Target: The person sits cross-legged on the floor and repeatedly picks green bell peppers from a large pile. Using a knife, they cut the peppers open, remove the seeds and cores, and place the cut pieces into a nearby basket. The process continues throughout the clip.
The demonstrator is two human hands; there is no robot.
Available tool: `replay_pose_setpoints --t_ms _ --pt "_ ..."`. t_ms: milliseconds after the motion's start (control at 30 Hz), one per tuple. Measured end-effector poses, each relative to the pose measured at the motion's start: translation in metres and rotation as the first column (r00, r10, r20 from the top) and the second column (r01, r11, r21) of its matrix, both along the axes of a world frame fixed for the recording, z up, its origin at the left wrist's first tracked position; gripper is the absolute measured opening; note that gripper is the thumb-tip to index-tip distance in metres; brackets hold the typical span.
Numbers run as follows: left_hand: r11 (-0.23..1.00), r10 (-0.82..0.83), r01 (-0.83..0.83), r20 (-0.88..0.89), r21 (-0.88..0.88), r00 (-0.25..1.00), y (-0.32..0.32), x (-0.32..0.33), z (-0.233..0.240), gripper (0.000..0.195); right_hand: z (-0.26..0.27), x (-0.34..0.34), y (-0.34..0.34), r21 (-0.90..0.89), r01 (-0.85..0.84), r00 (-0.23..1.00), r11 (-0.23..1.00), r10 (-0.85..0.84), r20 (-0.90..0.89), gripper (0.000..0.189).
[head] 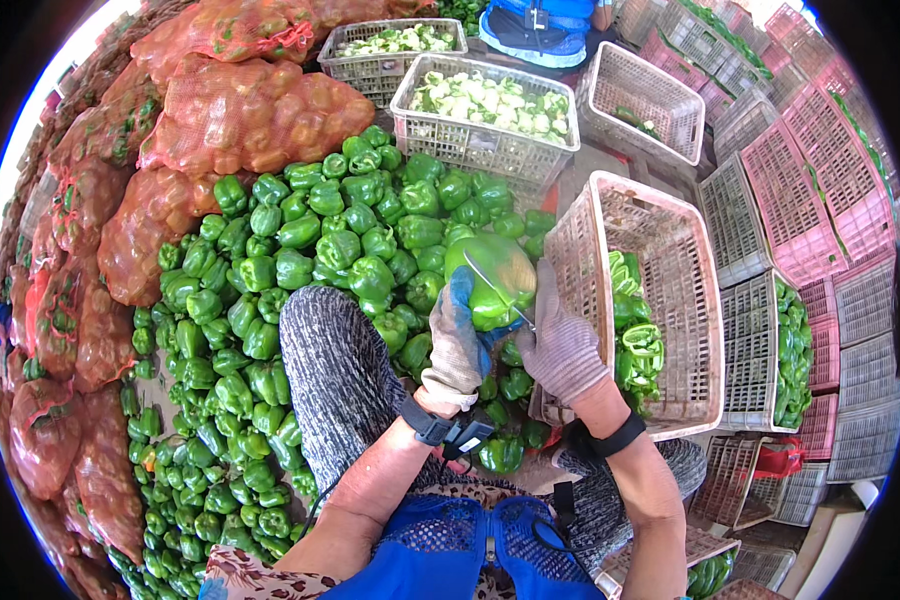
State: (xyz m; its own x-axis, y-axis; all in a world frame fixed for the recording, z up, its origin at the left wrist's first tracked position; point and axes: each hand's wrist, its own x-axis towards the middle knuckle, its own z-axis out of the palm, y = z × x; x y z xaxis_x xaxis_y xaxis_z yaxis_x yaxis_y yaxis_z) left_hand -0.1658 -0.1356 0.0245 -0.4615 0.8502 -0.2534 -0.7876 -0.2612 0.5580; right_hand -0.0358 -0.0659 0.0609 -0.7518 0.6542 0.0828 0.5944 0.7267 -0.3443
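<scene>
Both of my hands wear gloves. A large green bell pepper (499,281) is held up in my left hand (457,330), whose glove is whitish with blue. The grey-gloved fingers of my right hand (559,334) close on a small knife (487,277); its thin blade lies against the pepper's face, and its handle is mostly hidden. Beneath and to the left of my hands spreads a large heap of whole green peppers (337,247). To the right of my right hand stands a plastic crate (664,300) with cut green peppers (640,345) inside.
Red mesh sacks (247,112) line the left side. Ahead, a crate (487,154) holds pale green pieces, with a similar crate (364,79) behind it. A nearly bare crate (645,97) stands ahead right. Stacked crates (787,195) wall the right. Part of another person (536,34) shows at the top.
</scene>
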Motion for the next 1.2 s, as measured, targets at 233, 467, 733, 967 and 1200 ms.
replay_pose_setpoints --t_ms 233,467,733,967,1200 --pt "0.986 -0.164 0.163 0.131 0.016 0.978 0.0 -0.004 -0.01 0.052 -0.007 0.01 0.017 0.189 -0.121 0.989 0.974 0.102 0.106 0.091" --pt "0.929 -0.367 0.338 0.258 0.151 0.894 -0.004 -0.004 -0.022 0.055 -0.013 0.036 0.054 0.274 -0.203 0.934 0.94 0.102 0.344 0.087" --pt "0.881 -0.471 0.412 0.361 0.232 0.805 -0.011 -0.014 -0.025 0.056 -0.018 0.061 0.068 0.289 -0.257 0.947 0.922 0.181 0.265 0.09" --pt "0.957 -0.284 0.238 0.358 0.167 0.89 -0.015 -0.043 -0.03 0.056 -0.003 0.098 0.074 0.078 -0.091 0.906 0.993 0.05 0.421 0.069" --pt "0.992 0.115 -0.13 -0.425 -0.004 0.898 -0.015 -0.028 -0.063 0.037 -0.001 0.076 0.024 -0.688 0.25 0.902 0.682 -0.423 -0.091 0.04"
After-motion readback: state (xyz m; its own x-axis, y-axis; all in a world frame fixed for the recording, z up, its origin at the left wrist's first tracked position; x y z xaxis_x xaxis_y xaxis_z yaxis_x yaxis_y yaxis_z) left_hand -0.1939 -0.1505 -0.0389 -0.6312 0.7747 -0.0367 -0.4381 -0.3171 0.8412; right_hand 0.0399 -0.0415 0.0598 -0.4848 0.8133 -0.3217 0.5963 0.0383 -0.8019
